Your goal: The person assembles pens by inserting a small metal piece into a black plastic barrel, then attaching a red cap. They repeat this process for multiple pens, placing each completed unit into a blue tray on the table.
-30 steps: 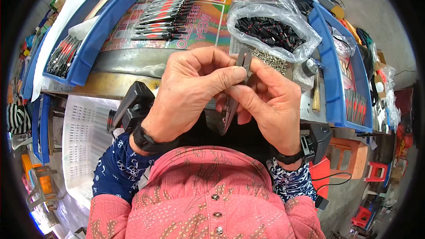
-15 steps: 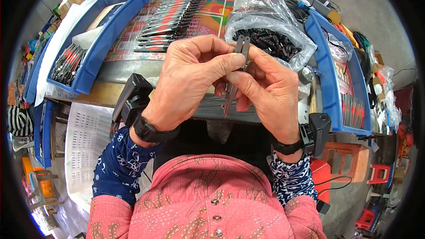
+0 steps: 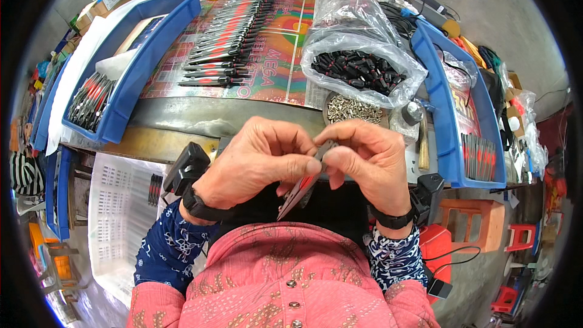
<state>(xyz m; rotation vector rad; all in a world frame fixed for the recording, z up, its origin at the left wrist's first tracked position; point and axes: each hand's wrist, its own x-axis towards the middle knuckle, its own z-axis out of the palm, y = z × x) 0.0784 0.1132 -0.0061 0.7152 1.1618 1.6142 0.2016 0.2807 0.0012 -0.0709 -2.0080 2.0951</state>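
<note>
Low in front of my body, both hands hold a slim, flat, pointed grey tool (image 3: 296, 197) with a red patch; its exact kind is unclear. My left hand (image 3: 258, 157) pinches it near the upper end between thumb and fingers. Opposite, my right hand (image 3: 375, 161) grips the same end with thumb and forefinger. The tool's point slants down and left, and my fingertips hide much of its top. Beyond the hands, small metal pieces (image 3: 353, 109) fill a round bowl. Behind that, a clear plastic bag (image 3: 346, 17) holds black parts (image 3: 358, 71) with red bits.
Similar slender tools (image 3: 228, 42) with red middles lie in a row on a colourful printed sheet (image 3: 280, 79). Blue trays (image 3: 121, 100) (image 3: 448, 115) with more tools stand at either side. A small bottle (image 3: 412, 113) stands right of the bowl. Below left is a white basket (image 3: 115, 225).
Both hands have moved down toward my body with the tool. Its point now slants further left, and the bowl of metal pieces has come into sight.
</note>
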